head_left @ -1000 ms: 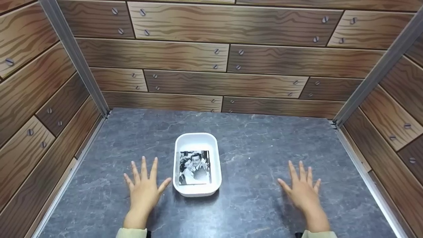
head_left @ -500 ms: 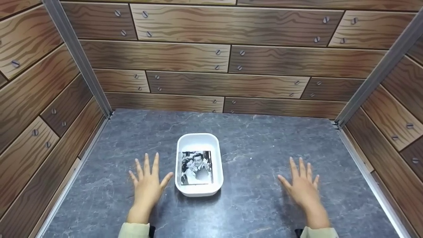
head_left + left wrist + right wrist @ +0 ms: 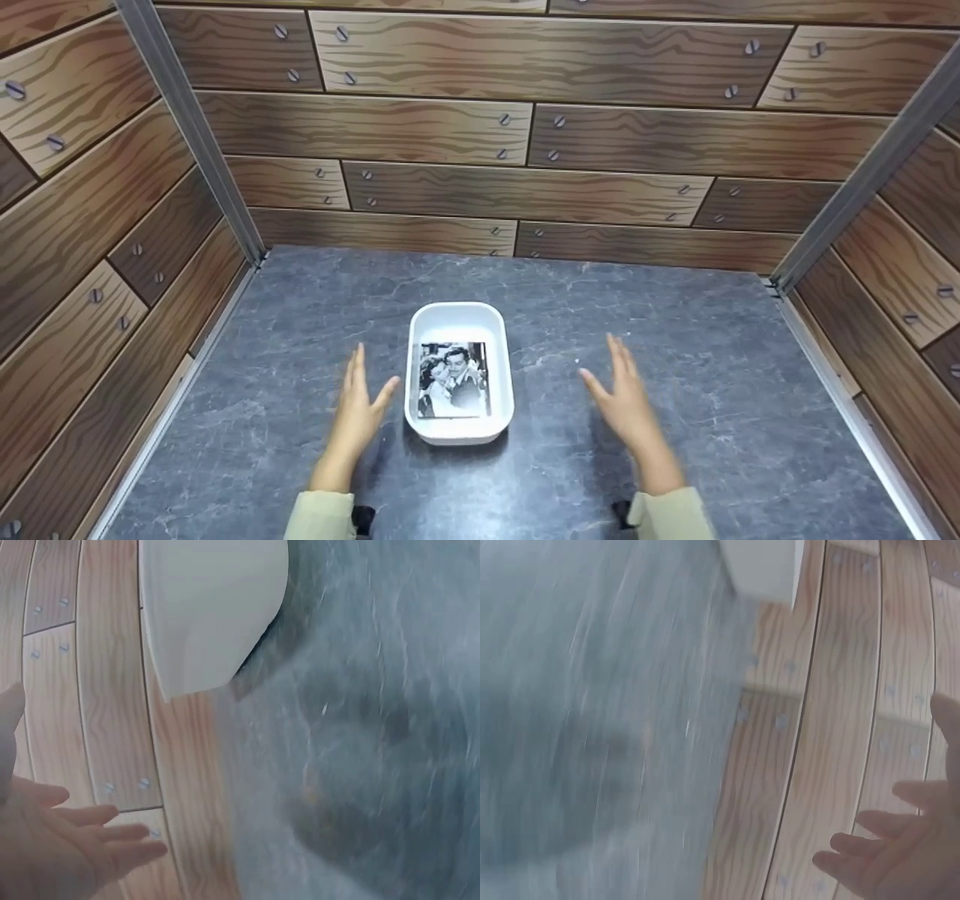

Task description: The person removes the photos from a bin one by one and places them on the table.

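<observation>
A white plastic tub with rounded corners stands on the dark marbled tabletop, left of the middle in the head view. Inside it lies a black-and-white photo of two people. Just left of the tub is the left hand, fingers straight and thumb spread, a small gap from the rim. The right hand hovers farther off on the tub's right side, its fingers also straight and its thumb apart. Neither hand holds anything. The tub's outer wall fills the top of the left wrist view; only a corner of the tub shows in the right wrist view.
The marbled tabletop is enclosed by a back wall and two side walls with a wood-plank print. Grey metal posts stand at the back corners, and pale metal strips run along the table's sides.
Both hands have turned from palms down to thumbs up and moved inward towards the tub, the right one farther. The head view has shifted slightly; the tub has stayed put.
</observation>
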`<state>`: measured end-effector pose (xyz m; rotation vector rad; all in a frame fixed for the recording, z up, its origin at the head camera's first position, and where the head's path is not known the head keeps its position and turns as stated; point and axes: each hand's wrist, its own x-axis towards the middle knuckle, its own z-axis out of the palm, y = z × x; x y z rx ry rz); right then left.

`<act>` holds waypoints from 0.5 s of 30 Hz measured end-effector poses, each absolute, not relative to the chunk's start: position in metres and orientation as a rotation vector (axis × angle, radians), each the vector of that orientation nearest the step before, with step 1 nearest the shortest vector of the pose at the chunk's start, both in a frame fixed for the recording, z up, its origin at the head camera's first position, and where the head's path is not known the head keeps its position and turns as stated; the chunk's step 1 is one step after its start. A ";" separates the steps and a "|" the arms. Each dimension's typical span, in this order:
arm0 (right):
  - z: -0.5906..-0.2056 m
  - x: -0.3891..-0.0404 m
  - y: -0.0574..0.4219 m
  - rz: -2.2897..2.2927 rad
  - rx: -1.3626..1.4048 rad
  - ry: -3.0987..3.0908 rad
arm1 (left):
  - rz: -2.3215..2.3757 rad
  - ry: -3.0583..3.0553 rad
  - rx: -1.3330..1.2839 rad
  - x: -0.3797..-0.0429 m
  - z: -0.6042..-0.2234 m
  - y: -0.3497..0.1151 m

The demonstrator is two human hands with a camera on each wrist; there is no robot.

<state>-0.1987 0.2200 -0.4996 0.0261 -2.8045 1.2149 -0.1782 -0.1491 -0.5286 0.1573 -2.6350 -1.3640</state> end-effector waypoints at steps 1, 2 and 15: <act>-0.501 -0.200 0.211 1.275 0.021 -2.761 | -1.422 -2.610 0.157 -0.179 -0.530 -0.148; -0.501 -0.202 0.203 1.341 0.008 -2.721 | -1.471 -2.586 0.157 -0.180 -0.531 -0.147; -0.509 -0.212 0.098 2.069 -0.045 -2.299 | -1.868 -2.416 0.105 -0.185 -0.550 -0.130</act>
